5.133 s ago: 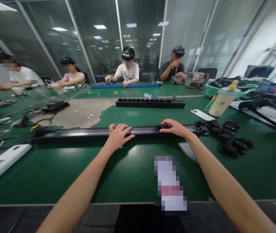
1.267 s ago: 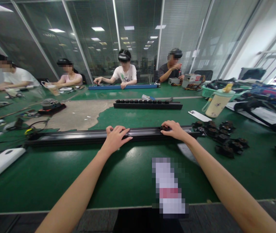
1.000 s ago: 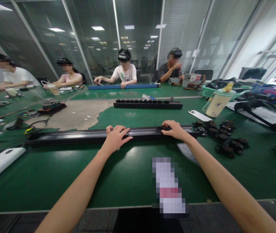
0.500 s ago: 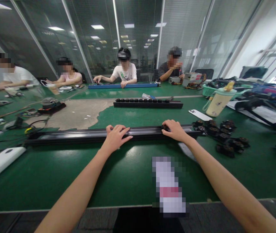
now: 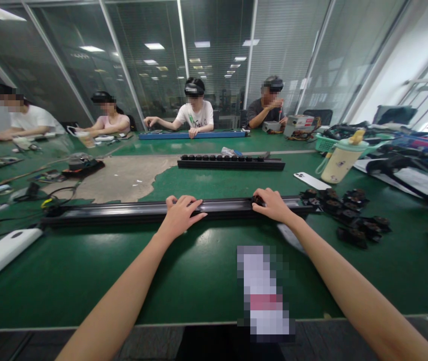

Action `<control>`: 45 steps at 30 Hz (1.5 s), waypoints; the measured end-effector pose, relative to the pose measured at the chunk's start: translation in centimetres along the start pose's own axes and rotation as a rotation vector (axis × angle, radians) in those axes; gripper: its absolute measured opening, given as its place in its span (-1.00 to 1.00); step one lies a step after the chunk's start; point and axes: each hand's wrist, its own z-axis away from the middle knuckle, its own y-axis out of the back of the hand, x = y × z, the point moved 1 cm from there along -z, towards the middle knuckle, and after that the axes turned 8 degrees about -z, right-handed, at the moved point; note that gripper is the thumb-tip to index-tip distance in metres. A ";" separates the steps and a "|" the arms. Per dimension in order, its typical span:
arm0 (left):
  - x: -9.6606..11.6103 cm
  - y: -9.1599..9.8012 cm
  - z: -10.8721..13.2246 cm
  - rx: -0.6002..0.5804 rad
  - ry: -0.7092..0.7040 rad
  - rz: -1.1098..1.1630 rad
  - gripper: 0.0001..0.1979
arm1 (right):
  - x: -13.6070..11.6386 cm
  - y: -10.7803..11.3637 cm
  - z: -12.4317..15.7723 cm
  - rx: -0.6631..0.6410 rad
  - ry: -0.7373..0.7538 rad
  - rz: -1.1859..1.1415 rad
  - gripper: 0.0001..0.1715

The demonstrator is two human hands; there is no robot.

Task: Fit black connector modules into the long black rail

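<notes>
Across the green table in front of me lies a long black rail [image 5: 104, 212] with a shiny metallic channel along its top. My left hand [image 5: 181, 215] grips the rail near its middle, fingers over the far side and thumb along the near side. Farther right, my right hand [image 5: 274, 204] pinches a small black part [image 5: 258, 201] at the channel; the fingers partly cover it. Beside the rail's right end is a loose group of similar black parts [image 5: 353, 199].
Beyond the rail stands a shorter black rail [image 5: 232, 163] carrying a row of black parts. A white phone [image 5: 311, 181] and a cream tumbler [image 5: 339, 161] are at right. Cables and a white device [image 5: 5, 255] lie at left. Several people sit across the table, one at a blue bar [image 5: 194, 135].
The whole view has shifted slightly right and down. Both hands keep their places on the rail, and the right hand still pinches the small black part.
</notes>
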 end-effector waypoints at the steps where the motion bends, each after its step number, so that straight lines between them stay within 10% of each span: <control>1: 0.0 0.0 0.0 0.002 0.001 0.000 -0.57 | 0.0 -0.1 0.0 0.003 0.002 0.006 -0.77; 45: -0.1 -0.2 -0.1 0.001 -0.007 -0.008 -0.56 | 0.2 0.6 0.3 0.038 -0.045 -0.286 -0.75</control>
